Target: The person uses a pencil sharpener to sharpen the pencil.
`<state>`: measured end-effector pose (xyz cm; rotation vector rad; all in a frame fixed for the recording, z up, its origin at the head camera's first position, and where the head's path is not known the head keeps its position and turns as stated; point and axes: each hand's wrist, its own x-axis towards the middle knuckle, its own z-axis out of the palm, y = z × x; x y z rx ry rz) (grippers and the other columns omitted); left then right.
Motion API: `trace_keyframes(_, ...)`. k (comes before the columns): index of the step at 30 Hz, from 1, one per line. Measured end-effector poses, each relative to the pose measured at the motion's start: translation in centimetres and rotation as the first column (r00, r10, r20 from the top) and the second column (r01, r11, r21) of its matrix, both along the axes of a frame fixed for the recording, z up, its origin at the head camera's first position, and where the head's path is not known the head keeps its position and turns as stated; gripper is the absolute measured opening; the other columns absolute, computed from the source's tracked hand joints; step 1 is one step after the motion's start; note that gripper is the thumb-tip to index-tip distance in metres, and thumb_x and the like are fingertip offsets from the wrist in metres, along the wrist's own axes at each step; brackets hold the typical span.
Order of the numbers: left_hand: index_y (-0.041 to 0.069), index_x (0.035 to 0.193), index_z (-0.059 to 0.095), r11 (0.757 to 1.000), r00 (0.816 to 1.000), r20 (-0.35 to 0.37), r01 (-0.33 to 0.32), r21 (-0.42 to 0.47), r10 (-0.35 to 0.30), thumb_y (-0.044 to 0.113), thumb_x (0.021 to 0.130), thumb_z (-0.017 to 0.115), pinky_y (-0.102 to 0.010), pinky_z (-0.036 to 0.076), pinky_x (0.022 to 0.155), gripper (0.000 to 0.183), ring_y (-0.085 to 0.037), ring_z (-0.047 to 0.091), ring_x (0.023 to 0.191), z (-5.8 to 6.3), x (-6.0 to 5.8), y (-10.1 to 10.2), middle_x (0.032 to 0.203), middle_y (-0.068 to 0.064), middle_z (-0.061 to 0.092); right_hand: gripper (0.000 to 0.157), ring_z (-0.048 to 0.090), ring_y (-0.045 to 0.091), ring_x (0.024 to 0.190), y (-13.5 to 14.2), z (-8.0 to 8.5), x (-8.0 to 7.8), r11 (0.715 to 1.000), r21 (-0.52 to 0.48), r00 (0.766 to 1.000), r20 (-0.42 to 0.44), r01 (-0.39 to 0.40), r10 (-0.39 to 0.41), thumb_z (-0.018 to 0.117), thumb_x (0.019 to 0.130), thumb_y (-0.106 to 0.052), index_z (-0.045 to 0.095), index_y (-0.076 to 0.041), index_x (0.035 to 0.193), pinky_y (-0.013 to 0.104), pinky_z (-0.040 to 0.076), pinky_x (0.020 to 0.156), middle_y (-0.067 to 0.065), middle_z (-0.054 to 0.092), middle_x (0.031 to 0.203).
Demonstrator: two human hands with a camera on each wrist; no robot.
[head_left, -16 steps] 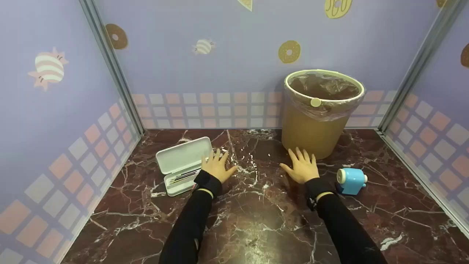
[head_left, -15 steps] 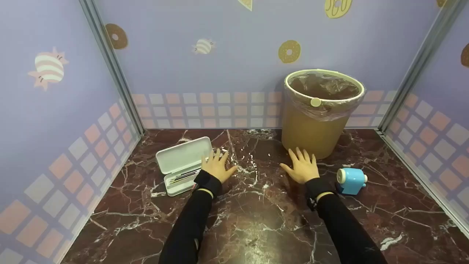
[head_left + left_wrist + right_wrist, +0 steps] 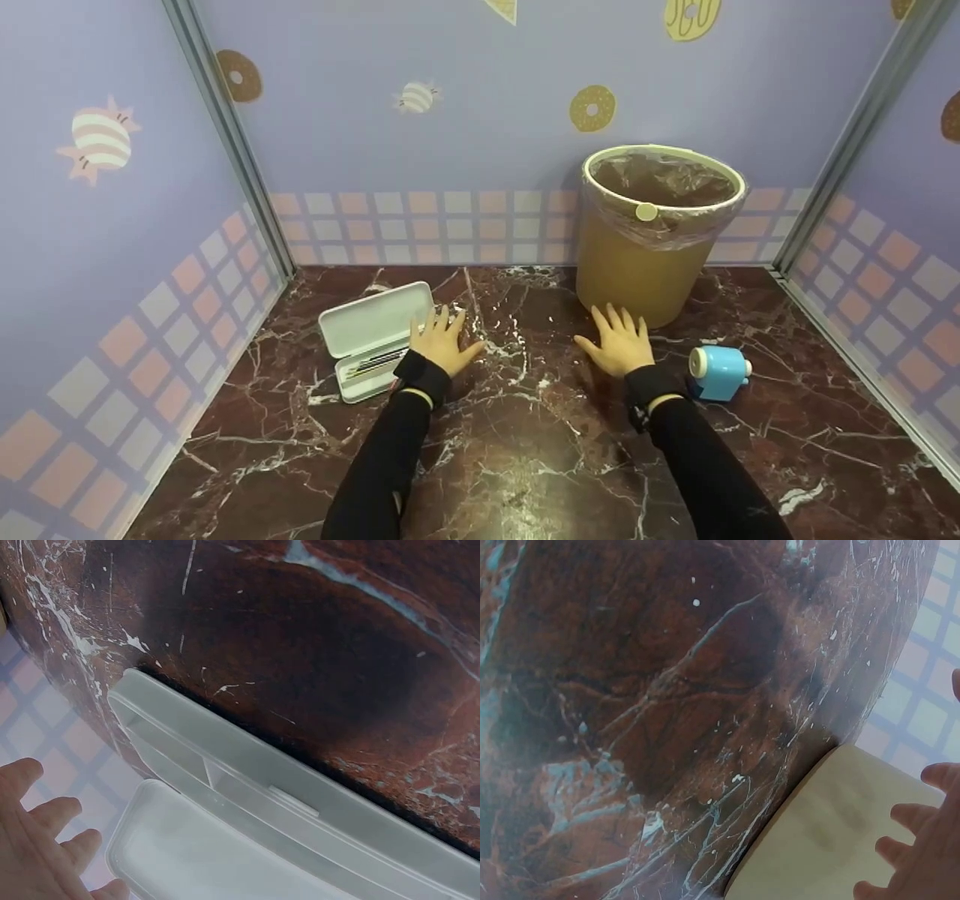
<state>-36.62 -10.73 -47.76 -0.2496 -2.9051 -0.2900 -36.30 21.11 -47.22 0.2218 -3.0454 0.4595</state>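
My left hand (image 3: 439, 346), fingers spread, overlaps the right end of a pale pencil case (image 3: 377, 319) in the head view. The case lies with its lid raised, and several pencils (image 3: 371, 364) show in its tray. In the left wrist view, the fingertips (image 3: 64, 811) hover beside the lid. My right hand (image 3: 619, 347), likewise spread, has its fingertips in front of the base of a tan trash can (image 3: 637, 274). To its right stands a blue and cream pencil sharpener (image 3: 718, 373). Neither hand holds anything.
Small white scraps (image 3: 517, 330) are scattered over the dark red marbled table (image 3: 517, 450) between the hands. A clear plastic bag lines the trash can. Patterned lilac wall panels (image 3: 487, 135) close in the back and both sides.
My left hand has shifted very slightly left, and the head view has tipped up a little. The right hand, pencil case and sharpener stay in place.
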Motion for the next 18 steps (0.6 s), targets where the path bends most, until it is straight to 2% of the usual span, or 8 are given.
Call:
trace_keyframes(9, 0.017, 0.150, 0.052, 0.999, 0.999, -0.025, -0.028, 0.028, 0.028, 0.061, 0.092, 0.061, -0.062, 0.019, 0.126, 0.074, -0.039, 0.041, 0.150, -0.3, 0.6, -1.3, 0.159, -0.017, 0.047, 0.076, 0.020, 0.049, 0.156, -0.7, -0.4, -0.3, 1.000, -0.014, 1.000, -0.010, -0.021, 0.021, 0.046, 0.104, -0.051, 0.026, -0.006, 0.162, 0.069, 0.010, 0.125, 0.025, 0.023, 0.168)
trace_keyframes(18, 0.012, 0.149, 0.052, 0.999, 0.998, -0.050, -0.025, 0.040, 0.027, 0.057, 0.093, 0.061, -0.061, 0.025, 0.125, 0.073, -0.045, 0.041, 0.148, -0.6, 1.6, -4.4, 0.155, -0.022, 0.050, 0.071, 0.028, 0.045, 0.155, -2.6, -0.6, -0.9, 0.998, -0.001, 0.997, -0.052, -0.065, 0.065, 0.049, 0.103, -0.049, 0.034, -0.008, 0.159, 0.067, 0.017, 0.125, 0.021, 0.034, 0.166)
